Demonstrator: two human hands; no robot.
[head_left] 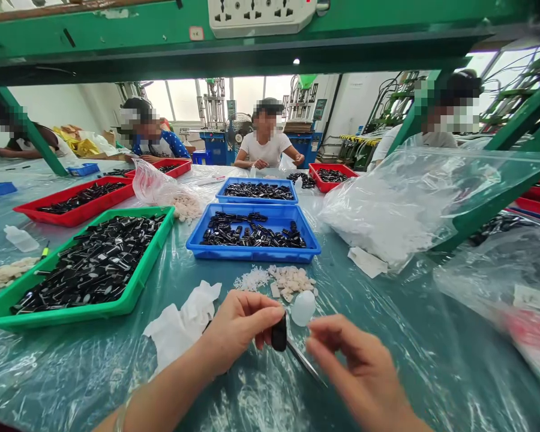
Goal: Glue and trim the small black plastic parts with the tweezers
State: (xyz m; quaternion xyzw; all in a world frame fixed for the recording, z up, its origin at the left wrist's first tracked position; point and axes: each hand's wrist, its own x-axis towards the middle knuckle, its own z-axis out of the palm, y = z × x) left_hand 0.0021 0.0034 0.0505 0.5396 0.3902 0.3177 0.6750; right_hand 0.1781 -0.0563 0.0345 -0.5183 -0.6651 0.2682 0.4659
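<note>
Black piece point(279, 334), seemingly flat, round-cornered

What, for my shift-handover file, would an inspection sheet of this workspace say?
Surface: green tabletop under wrinkled clear film.
Job's things: small black part in the left hand; slim metal tool, held or lying unclear; green tray and nearer blue tray, both holding black parts.
Clutter: crumpled white tissue; beige chips; clear plastic bag.
Hands: left pinches the small black part; right hand loosely curled, nothing seen in it.
Cables: dark hoses or cables, back right.
Surroundings: four people around the table; power strip on a green beam.
</note>
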